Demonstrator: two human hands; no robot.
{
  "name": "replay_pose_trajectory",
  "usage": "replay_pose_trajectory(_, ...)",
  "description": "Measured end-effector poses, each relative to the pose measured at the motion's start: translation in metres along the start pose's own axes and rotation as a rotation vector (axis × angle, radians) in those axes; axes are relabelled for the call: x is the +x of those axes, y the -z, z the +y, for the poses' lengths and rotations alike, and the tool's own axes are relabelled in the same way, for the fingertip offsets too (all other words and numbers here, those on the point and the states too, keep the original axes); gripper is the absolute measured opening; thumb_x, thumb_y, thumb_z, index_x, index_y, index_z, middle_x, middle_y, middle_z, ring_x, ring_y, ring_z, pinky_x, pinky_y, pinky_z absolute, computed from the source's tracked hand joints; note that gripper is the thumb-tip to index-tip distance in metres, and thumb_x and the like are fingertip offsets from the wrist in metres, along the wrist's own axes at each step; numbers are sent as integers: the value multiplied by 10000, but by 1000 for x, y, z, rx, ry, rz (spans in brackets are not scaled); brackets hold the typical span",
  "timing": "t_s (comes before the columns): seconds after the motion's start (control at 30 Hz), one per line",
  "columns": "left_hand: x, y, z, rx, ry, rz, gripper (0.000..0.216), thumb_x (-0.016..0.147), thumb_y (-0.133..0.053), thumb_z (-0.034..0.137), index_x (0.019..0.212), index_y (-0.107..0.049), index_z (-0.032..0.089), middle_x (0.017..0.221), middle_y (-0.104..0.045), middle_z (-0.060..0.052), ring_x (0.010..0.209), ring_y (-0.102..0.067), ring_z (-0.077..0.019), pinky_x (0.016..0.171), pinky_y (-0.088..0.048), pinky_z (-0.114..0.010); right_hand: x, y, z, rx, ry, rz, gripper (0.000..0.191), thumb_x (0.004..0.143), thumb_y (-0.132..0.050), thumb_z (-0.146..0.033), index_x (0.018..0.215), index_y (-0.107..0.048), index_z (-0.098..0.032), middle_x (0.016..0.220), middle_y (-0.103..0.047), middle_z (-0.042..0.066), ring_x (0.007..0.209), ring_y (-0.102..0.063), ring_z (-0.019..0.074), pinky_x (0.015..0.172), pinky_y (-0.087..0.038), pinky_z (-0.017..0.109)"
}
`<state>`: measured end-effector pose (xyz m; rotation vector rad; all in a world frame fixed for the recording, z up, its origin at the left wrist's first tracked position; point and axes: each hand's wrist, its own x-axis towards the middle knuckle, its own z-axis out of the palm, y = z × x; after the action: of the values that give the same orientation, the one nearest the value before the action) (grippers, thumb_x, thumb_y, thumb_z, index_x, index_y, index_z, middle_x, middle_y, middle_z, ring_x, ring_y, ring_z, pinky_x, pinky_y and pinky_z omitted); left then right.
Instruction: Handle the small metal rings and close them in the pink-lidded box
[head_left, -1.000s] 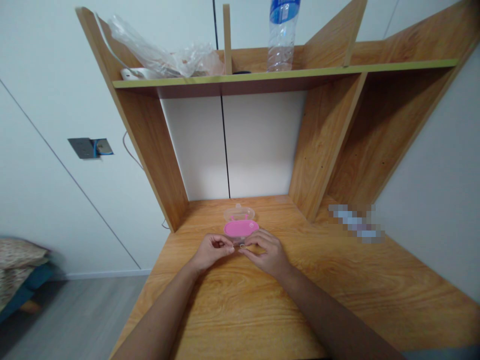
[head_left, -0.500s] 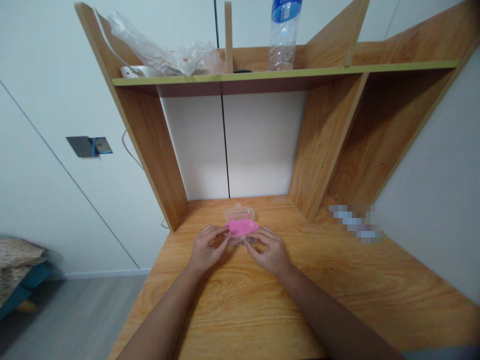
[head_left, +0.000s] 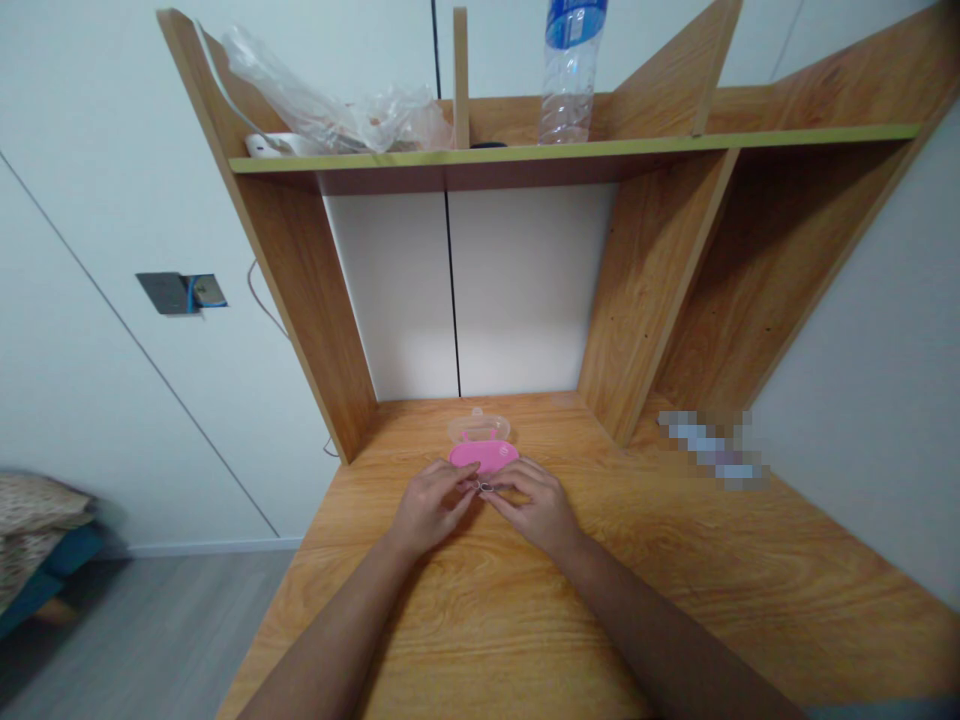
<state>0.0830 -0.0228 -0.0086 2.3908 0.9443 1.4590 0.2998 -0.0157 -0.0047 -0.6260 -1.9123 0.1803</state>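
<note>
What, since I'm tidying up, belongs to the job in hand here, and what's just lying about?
Seemingly part of the job:
thin loops, at the left hand and right hand
pink case, just beyond them

Lying about:
bottle, upright on the shelf
crumpled plastic bag, same shelf
pixelated item, right

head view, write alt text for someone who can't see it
A person's left hand and right hand pinch small thin loops close together above a wooden desk, beside a pink and clear plastic case. A shelf above holds a crumpled plastic bag and a blue-labelled bottle.
</note>
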Motion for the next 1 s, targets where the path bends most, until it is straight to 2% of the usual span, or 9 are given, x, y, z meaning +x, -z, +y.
replay_pose_trajectory(0.13,1,-3,5,-80,87,3,349,850,-733,208,1196,-728,243,952,-781,-77,867,-695,-207,837,-554,-361,-1,-1,2,10,-12,6,69,875,-776,-287,910,-733,-246,870,-757,44,833,-696,211,790,-571,362)
replay_pose_trajectory(0.3,2,-11,6,-259,291,82,285,828,-777,259,1102,-754,185,944,-784,-97,829,-711,-198,824,-569,-348,0,1,3,20,2,18,87,898,-751,-280,981,-752,-253,891,-750,50,847,-691,210,782,-565,353)
replay_pose_trajectory(0.53,2,-17,-1,-661,510,47,475,737,-870,353,1107,-693,114,939,-801,-133,837,-765,-221,837,-610,-372,0,3,1,45,23,67,82,896,-754,-244,977,-764,-239,851,-734,50,789,-675,190,732,-557,326)
replay_pose_trajectory(0.73,2,-11,-4,-842,632,27,477,659,-928,308,1032,-702,114,901,-811,-118,786,-772,-202,817,-612,-347,0,2,-1,64,43,44,115,905,-739,-232,1008,-780,-265,861,-732,47,798,-681,188,726,-566,316)
replay_pose_trajectory(1.0,5,-11,0,-926,728,-6,502,565,-974,274,962,-718,104,821,-810,-92,729,-767,-199,788,-603,-333,1,1,0,83,80,-20,191,943,-687,-221,1087,-779,-307,922,-720,47,840,-685,174,731,-570,296)
